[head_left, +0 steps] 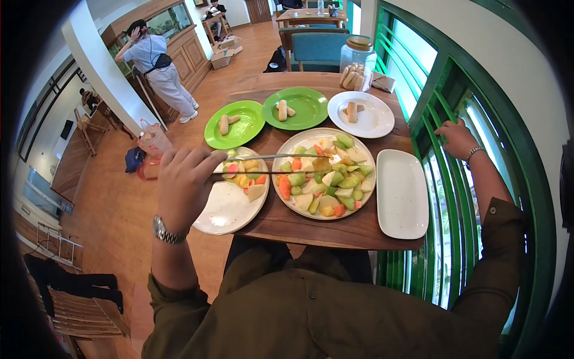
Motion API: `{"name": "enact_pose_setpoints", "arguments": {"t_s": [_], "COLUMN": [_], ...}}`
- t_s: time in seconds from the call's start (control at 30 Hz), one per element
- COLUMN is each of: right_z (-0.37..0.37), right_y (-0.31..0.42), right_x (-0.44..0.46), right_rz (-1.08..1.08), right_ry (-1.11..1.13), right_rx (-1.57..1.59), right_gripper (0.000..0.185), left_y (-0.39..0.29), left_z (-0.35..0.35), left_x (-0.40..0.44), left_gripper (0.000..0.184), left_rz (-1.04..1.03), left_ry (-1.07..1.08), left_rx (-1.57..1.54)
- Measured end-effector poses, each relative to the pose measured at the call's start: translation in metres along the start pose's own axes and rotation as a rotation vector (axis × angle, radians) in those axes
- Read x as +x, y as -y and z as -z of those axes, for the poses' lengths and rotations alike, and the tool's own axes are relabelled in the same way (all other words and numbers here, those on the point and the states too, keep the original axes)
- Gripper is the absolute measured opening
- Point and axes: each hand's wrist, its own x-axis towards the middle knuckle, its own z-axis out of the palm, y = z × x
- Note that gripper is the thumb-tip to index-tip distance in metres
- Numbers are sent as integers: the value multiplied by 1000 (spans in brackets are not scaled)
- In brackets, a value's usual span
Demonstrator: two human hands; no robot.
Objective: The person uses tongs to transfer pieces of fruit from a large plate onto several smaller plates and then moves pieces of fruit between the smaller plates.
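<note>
My left hand point(190, 182) is closed round metal tongs point(257, 165), whose tips hold a yellow fruit piece over a round plate point(287, 209) heaped with cut fruit point(335, 179). Under the hand and the tongs lies a white plate point(224, 209), with fruit pieces on its upper part. My right hand point(457, 140) rests on the green window bars point(439, 119), its fingers spread and holding nothing. Between the fruit plate and the window stands a white rectangular dish point(402, 194).
Two green plates point(254, 113) point(305, 96) and a white plate point(382, 113) carry biscuits. A lidded jar point(357, 63) stands at the table's far edge. Another person point(158, 66) stands beyond the table at the left. A chair point(89, 311) is at the lower left.
</note>
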Motion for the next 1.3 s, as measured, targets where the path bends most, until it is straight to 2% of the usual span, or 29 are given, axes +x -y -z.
{"name": "enact_pose_setpoints", "arguments": {"t_s": [0.07,0.4,0.53,0.63,0.8,0.93,1.2,1.3], "right_z": [2,-5,-4,-10,-7,-7,-9,-7], "right_y": [2,-4,-1,-7,-2,-1,-2,-2], "right_x": [-1,-2,-3,2,3,0,1,1], "right_rz": [3,43,-5,32,-16,-4,-3,-4], "right_ry": [6,-58,-45,-84,-80,-116,-137,-121], "right_rx": [9,111,106,108,48,61,44,78], "right_gripper": [45,48,47,46,43,41,39,39], "left_y": [7,23,44,77,136,159,165,166], "left_z": [1,-3,-9,-15,-44,-80,-132,-139], "left_x": [-26,-108,-129,-136,-113,-76,-2,20], "left_gripper": [39,34,32,32,28,27,20,24], "left_rz": [118,414,442,523,477,440,370,407], "left_ry": [40,150,135,156,102,124,356,451], "left_rx": [-130,-134,-125,13,161,107,207,233]}}
